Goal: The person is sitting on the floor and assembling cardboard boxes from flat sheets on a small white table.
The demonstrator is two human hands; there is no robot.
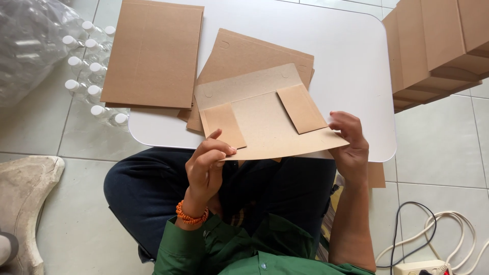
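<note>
I hold a flat brown cardboard box blank (265,119) above my lap, at the near edge of a low white table (351,66). Two side flaps are folded inward on it. My left hand (206,165), with an orange bead bracelet at the wrist, pinches the left flap and near edge. My right hand (351,145) grips the blank's right near corner.
A stack of flat cardboard blanks (153,53) lies at the table's left, and a second pile (249,53) lies under the held blank. Assembled cardboard boxes (438,43) stand at the right. Capped clear plastic bottles (86,76) sit on the tiled floor at left; cables (433,234) lie bottom right.
</note>
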